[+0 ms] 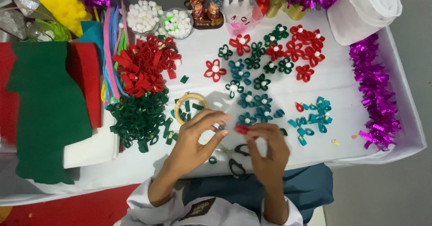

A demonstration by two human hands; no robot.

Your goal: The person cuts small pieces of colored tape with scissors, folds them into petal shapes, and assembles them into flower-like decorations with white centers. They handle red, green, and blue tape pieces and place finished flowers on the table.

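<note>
Near the front edge of the white table (342,131), two hands meet. The right hand (268,149) pinches a small red loop (241,129) between its thumb and first finger, so its grip is clamped on it. The loop is bright red, tiny and folded, and only its top peeks out. The left hand (198,138) is just beside it at 9 o'clock, fingers bent and spread a little apart, with nothing in them. I cannot tell if its fingertips touch the loop. Black scissors (237,159) lie under the hands at 6 o'clock. A tape roll (191,107) sits at 11 o'clock of the left hand. A pile of green loops (139,118) is at 9 o'clock. Finished felt flowers (270,59) in red, green and blue lie at 12 o'clock.
</note>
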